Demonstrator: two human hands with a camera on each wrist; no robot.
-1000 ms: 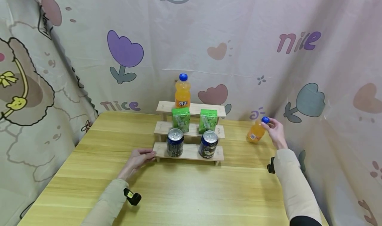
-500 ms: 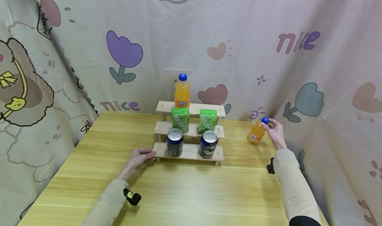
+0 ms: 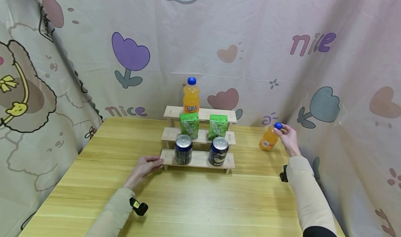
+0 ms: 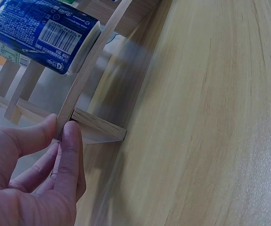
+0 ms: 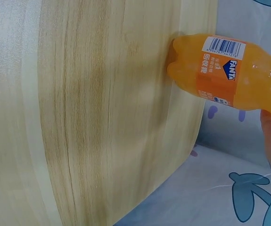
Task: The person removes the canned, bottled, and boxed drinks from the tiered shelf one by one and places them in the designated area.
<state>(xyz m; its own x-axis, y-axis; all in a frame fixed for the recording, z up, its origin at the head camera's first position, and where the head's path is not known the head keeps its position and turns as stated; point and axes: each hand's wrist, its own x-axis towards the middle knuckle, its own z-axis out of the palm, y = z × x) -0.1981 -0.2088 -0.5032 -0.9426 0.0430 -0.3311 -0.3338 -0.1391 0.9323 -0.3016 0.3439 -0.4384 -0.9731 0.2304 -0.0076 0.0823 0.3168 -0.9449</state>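
Observation:
My left hand (image 3: pixel 145 167) pinches the left end of the lowest board of a three-step wooden shelf (image 3: pixel 200 159); in the left wrist view, thumb and index finger (image 4: pixel 68 146) meet around the board's end. My right hand (image 3: pixel 289 139) holds an orange Fanta bottle (image 3: pixel 268 139) near its blue cap, to the right of the shelf. The bottle leans a little, its base close over the table in the right wrist view. Most of the right hand is out of that view. A second orange bottle (image 3: pixel 191 97) stands on the top step, left of centre.
Two green drink cartons (image 3: pixel 189 126) stand on the middle step. On the lowest step are two dark blue cans, one left (image 3: pixel 183 150) and one right (image 3: pixel 218 152). Printed curtains (image 3: pixel 175 49) hang behind and beside the wooden table (image 3: pixel 200 202).

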